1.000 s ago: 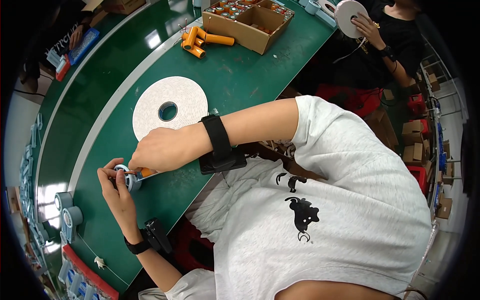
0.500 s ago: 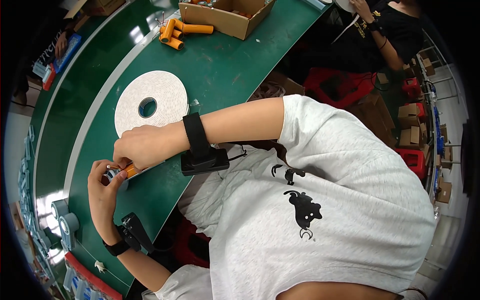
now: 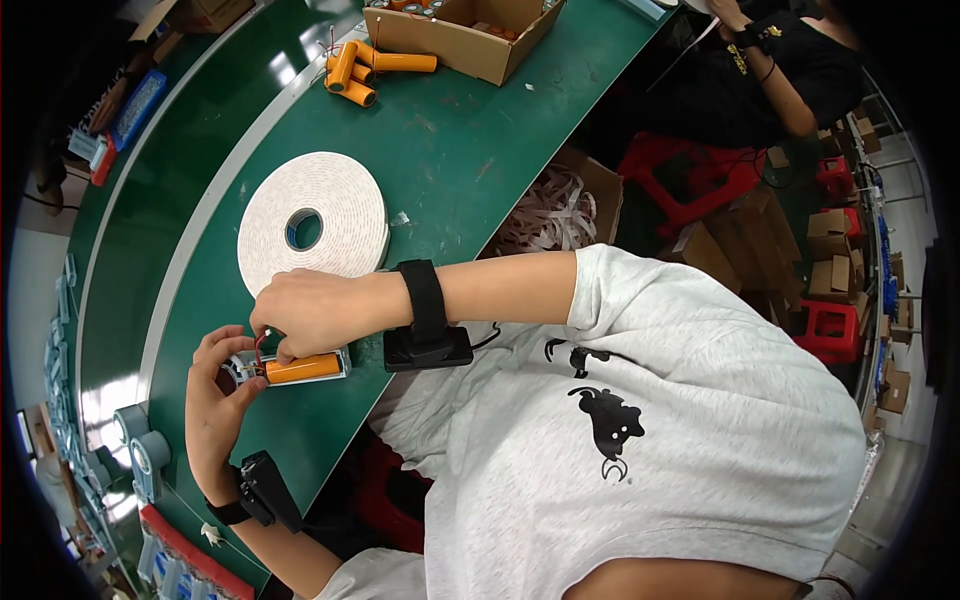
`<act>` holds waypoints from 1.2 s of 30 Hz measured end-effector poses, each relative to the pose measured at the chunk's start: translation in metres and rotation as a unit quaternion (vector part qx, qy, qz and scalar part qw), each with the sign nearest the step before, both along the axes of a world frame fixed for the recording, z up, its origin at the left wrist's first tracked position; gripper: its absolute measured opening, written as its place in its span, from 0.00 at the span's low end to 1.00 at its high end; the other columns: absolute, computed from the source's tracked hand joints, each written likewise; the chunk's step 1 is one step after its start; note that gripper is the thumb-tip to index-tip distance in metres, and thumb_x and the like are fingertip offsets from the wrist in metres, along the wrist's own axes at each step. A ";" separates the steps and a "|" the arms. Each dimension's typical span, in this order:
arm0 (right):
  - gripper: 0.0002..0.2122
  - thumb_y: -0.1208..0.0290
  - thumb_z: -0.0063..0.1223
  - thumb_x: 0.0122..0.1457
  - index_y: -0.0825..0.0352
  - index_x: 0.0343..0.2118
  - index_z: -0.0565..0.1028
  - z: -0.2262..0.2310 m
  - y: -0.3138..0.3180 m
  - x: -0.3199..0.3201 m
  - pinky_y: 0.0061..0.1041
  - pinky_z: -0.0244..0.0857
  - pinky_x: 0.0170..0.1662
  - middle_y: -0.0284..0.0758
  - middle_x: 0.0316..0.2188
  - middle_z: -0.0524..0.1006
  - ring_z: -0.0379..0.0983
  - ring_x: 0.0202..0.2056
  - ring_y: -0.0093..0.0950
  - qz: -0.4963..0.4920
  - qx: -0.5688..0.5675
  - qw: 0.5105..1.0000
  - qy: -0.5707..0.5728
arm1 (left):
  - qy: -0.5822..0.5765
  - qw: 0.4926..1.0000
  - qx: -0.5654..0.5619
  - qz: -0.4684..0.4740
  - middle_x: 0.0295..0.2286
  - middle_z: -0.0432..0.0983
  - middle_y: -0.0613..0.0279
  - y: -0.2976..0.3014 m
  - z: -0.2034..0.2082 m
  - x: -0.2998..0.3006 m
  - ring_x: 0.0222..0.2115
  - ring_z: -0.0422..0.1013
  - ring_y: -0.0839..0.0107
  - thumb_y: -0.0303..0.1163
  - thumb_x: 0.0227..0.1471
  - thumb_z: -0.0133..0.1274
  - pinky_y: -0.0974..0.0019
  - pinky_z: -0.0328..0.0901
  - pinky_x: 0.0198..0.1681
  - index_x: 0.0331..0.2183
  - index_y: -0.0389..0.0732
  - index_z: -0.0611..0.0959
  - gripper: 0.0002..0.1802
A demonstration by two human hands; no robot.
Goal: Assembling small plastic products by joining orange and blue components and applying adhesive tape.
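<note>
Holding orange cylinder in casing

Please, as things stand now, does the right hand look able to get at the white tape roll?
Probably yes: the right hand is just by the edge of the white tape roll, with nothing visible blocking the way. However, it seems busy near the red wire beside the orange battery.
</note>
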State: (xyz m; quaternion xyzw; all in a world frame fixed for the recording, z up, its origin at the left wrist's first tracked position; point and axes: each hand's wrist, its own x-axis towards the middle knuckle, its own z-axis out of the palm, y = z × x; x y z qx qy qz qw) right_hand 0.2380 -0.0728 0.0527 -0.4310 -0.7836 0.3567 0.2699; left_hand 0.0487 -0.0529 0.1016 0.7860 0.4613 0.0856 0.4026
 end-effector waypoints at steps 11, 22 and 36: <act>0.13 0.78 0.50 0.40 0.66 0.33 0.75 -0.007 0.001 -0.010 0.31 0.62 0.32 0.37 0.28 0.74 0.70 0.30 0.34 0.069 -0.040 0.986 0.144 | -0.027 0.996 0.068 0.054 0.39 0.65 0.63 -0.006 -0.008 -0.001 0.26 0.61 0.79 0.17 0.30 0.52 0.77 0.59 0.30 0.43 0.38 0.67 0.31; 0.09 0.75 0.52 0.42 0.67 0.29 0.75 0.015 -0.002 -0.007 0.32 0.65 0.30 0.39 0.22 0.74 0.72 0.27 0.37 0.134 0.011 0.991 -0.014 | 0.003 0.996 0.037 0.079 0.35 0.65 0.66 -0.018 -0.007 -0.009 0.25 0.60 0.81 0.21 0.32 0.55 0.77 0.58 0.29 0.42 0.37 0.69 0.28; 0.06 0.74 0.49 0.45 0.68 0.26 0.74 0.023 0.002 -0.004 0.36 0.65 0.29 0.42 0.21 0.74 0.72 0.26 0.41 0.182 0.021 0.979 -0.095 | -0.169 0.971 0.024 0.167 0.36 0.65 0.66 -0.025 -0.029 -0.011 0.34 0.62 0.77 0.28 0.35 0.58 0.74 0.59 0.39 0.44 0.37 0.70 0.29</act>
